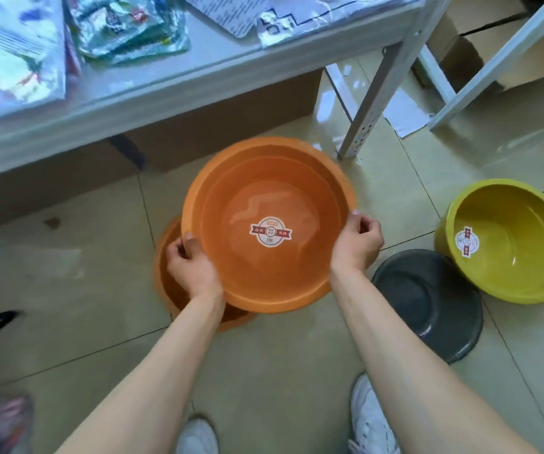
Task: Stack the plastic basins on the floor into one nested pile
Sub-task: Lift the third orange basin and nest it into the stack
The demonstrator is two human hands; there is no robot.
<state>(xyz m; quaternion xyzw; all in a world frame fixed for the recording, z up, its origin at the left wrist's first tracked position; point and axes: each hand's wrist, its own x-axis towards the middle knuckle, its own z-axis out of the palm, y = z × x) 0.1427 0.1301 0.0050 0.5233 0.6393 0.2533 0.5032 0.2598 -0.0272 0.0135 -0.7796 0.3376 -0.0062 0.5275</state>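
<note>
I hold an orange basin point(264, 178) with a round sticker inside, raised above the floor. My left hand point(188, 267) grips its left rim and my right hand point(359, 244) grips its right rim. Under it, mostly hidden, a second orange basin point(169, 290) rests on the floor, offset to the lower left. A dark grey basin point(434, 306) sits on the floor to the right. A yellow-green basin point(509, 244) with a sticker leans tilted against the grey one's far side.
A white table point(166, 83) with packets stands just behind the basins, cardboard boxes point(225, 126) under it. A metal shelf leg point(372, 103) stands at right. My white shoes point(369, 417) are at the bottom edge. Tiled floor spreads to the left.
</note>
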